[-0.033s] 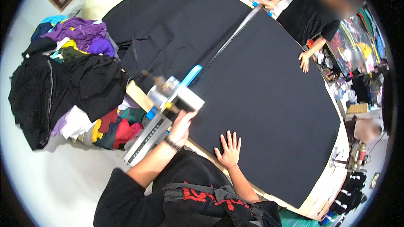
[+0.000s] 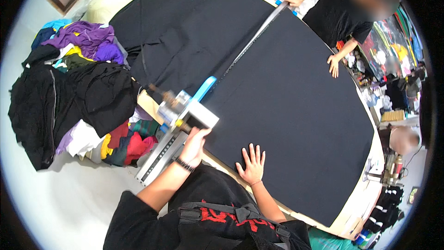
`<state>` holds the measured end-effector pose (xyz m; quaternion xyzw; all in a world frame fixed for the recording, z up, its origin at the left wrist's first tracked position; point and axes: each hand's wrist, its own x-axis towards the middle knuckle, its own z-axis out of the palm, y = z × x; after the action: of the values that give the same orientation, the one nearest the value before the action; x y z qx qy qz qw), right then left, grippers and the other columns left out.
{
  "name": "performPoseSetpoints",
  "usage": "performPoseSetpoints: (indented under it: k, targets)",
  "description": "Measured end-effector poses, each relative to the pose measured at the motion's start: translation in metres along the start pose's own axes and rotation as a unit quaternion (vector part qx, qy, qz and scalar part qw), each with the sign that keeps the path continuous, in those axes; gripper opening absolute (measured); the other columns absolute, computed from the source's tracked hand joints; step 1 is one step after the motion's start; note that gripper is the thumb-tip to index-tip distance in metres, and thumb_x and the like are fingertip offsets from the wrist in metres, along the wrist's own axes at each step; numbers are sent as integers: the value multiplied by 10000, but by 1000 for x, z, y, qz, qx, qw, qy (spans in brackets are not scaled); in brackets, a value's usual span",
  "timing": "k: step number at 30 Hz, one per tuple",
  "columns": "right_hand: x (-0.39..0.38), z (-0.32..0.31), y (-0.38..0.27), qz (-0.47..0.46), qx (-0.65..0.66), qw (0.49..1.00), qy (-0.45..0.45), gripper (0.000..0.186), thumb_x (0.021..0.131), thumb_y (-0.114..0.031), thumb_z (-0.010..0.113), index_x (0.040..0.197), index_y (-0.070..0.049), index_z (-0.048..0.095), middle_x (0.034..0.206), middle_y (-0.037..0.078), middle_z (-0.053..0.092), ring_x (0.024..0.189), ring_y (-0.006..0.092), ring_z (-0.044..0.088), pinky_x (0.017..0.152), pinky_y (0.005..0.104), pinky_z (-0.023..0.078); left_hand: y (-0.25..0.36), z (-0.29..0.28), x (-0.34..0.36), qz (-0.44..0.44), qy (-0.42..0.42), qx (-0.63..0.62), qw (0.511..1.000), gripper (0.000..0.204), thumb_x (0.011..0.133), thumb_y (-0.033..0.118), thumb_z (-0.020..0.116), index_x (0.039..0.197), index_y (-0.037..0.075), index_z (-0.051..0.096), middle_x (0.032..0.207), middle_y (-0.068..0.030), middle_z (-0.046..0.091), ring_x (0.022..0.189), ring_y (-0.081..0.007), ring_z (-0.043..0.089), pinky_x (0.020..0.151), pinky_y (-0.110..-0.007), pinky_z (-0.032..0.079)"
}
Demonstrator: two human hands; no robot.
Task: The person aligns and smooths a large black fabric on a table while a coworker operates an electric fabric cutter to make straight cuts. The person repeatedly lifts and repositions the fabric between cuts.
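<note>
My left hand (image 2: pixel 194 147) is closed around the handle of a cloth cutting machine (image 2: pixel 203 114), a white, boxy unit with a blue arm. It sits on a long metal rail (image 2: pixel 163 157) at the table's near left edge. The rail continues across the black fabric (image 2: pixel 291 111) to the far side. My right hand (image 2: pixel 252 165) lies flat on the fabric near the front edge, fingers spread. At the far edge, a co-worker's hand (image 2: pixel 291 1) touches the rail's end; their other hand (image 2: pixel 333 65) rests on the fabric.
A heap of coloured cloth (image 2: pixel 88 41) with black garments (image 2: pixel 83 92) over it stands to the left. A cord (image 2: pixel 141 28) hangs down above the machine. The pale table edge (image 2: pixel 365 194) shows at right, and cluttered shelves (image 2: pixel 393 65) line the far right.
The cutting machine and my left hand have shifted slightly down and left, toward me. My right hand stays in place on the fabric.
</note>
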<state>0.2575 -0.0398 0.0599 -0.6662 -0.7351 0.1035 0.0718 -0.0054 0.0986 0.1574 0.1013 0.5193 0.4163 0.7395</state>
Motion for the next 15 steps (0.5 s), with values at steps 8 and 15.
performPoseSetpoints:
  k: [8, 15]
  targets:
    - [5, 1, 2, 13, 26, 999, -21, 717, 895, -545, 692, 1518, -214, 567, 1683, 147, 388, 1563, 431, 306, 1224, 698, 228, 48, -80, -34, -9, 47, -139, 989, 325, 956, 282, 677, 1221, 96, 657, 1129, -73, 742, 1072, -266, 708, 995, -467, 548]
    - [8, -3, 7, 18, 2, 1000, -22, 668, 924, -644, 649, 1489, -291, 613, 1676, 63, 424, 1581, 322, 306, 1263, 598, 197, 76, -22, 8, -139, -3, -5, 990, 460, 924, 418, 658, 1282, 132, 620, 1251, -86, 709, 1189, -325, 664, 997, -581, 526]
